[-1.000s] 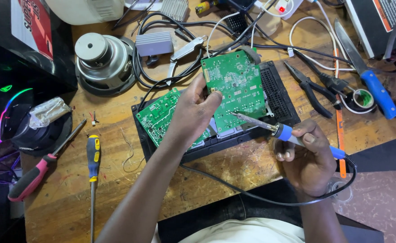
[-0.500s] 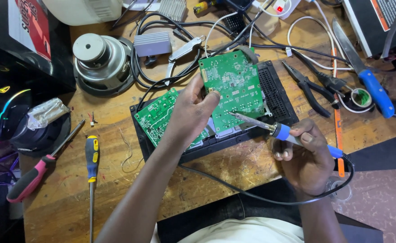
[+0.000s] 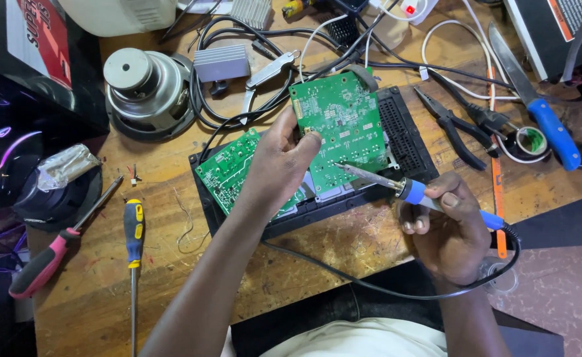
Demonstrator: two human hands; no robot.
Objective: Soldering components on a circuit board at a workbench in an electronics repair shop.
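My left hand (image 3: 279, 162) grips the left edge of a green circuit board (image 3: 341, 129), holding it tilted up above a black device casing (image 3: 406, 142). A second green board (image 3: 228, 168) lies in the casing, partly hidden under my left hand. My right hand (image 3: 444, 228) holds a soldering iron with a blue handle (image 3: 415, 193). Its metal tip touches the lower part of the raised board. The iron's black cord loops under my right wrist.
On the wooden bench lie a yellow-and-blue screwdriver (image 3: 132, 233), a pink-handled screwdriver (image 3: 43, 261), a speaker driver (image 3: 147, 87), black pliers (image 3: 453, 122), a blue-handled knife (image 3: 550, 129), a roll of solder wire (image 3: 532, 141), a grey heat sink (image 3: 221, 63) and tangled cables (image 3: 344, 39).
Both hands and the raised board have shifted slightly; the soldering iron tip stays on the board's lower area.
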